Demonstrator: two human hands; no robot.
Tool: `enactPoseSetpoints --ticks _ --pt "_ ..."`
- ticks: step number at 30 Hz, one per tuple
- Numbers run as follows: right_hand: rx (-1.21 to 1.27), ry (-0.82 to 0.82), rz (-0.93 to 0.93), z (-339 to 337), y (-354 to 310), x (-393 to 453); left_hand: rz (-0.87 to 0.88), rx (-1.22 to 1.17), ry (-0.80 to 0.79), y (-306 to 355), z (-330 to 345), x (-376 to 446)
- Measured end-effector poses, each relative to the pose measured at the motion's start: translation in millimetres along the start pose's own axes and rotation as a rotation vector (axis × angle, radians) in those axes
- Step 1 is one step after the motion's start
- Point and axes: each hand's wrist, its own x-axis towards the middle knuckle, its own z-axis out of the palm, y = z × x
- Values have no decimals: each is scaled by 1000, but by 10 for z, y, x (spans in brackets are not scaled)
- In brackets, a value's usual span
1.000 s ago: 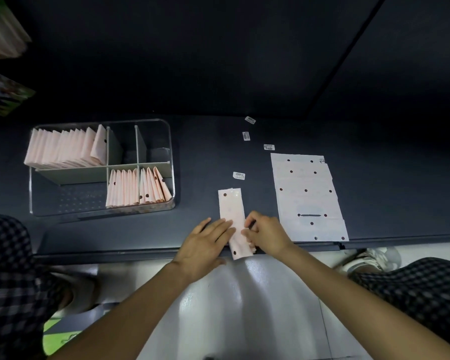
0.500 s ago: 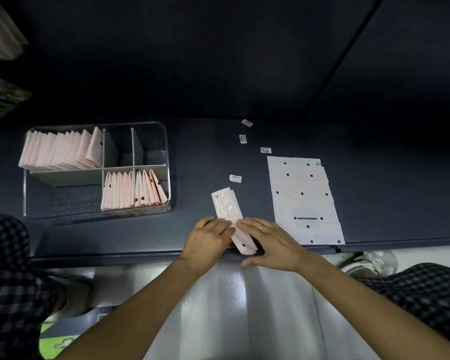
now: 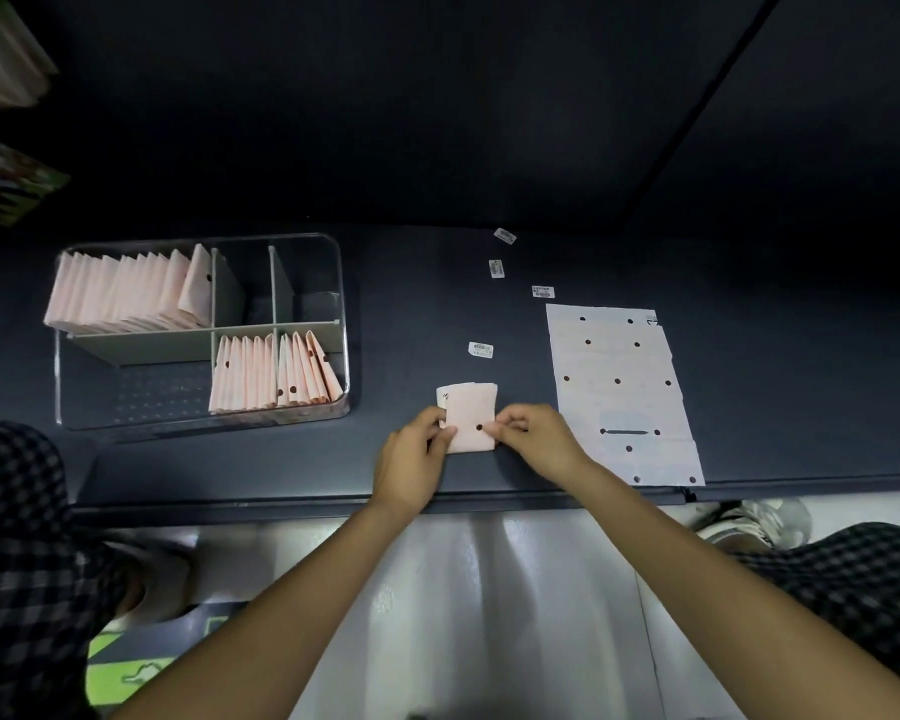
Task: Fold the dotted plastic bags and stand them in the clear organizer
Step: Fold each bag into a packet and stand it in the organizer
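1. The left hand point(image 3: 411, 454) and right hand point(image 3: 536, 439) pinch the small folded pink dotted plastic bag point(image 3: 470, 418) on the dark table point(image 3: 411, 304), near its front edge.
2. Risk: thin plastic may spring open if the fingers release early.
3. Count: one flat white dotted bag point(image 3: 622, 392) waits; four small labels point(image 3: 480, 349); one clear plastic organizer point(image 3: 341, 283), three compartments holding bags.

The folded bag point(image 3: 470, 418) that I pinch looks like thin, soft pink plastic with a slight shine, the flat bags point(image 3: 622, 392) beside it are pale and creased, the organizer point(image 3: 333, 283) is clear glossy plastic with matt grey dividers, and the table point(image 3: 411, 304) is dark, smooth and matt.
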Motion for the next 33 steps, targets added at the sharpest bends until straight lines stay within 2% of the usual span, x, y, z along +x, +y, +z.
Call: enactPoseSetpoints --ticks 2,4,7,10,14,15,17,18,19,21,23,24,27,29,33 --pt "-68 7 66 17 -39 80 -45 -51 35 54 -21 35" --pt "-143 16 118 35 -63 152 -14 -52 96 80 -34 -12" --pt "-188 21 168 51 -88 213 239 260 179 12 -19 -188" --pt "-200 30 187 56 -91 235 509 575 64 -77 80 -351" --pt "-243 -19 205 47 -139 236 467 819 -101 -209 161 -448" --pt "-271 9 195 48 -170 224 465 854 -125 -238 160 -453" --pt "-275 187 105 67 -237 175 487 894 -162 -271 155 -450" --pt "-222 273 25 90 -275 147 476 904 -187 -266 150 -441" --pt "-138 288 -41 118 -311 127 462 917 -200 -252 139 -434" --pt "84 91 -81 205 -376 97 450 915 -201 -221 120 -439" --pt "294 -137 -6 290 -405 86 439 874 -252 -227 122 -447" --pt "357 -162 26 301 -408 101 428 868 -271 -242 120 -442" --pt "414 -70 34 282 -418 208 430 893 -271 -237 103 -423" --pt "293 -22 -2 270 -429 287 431 887 -292 -235 96 -424" --pt "-229 29 -140 269 -382 401 417 861 -283 -241 79 -425"
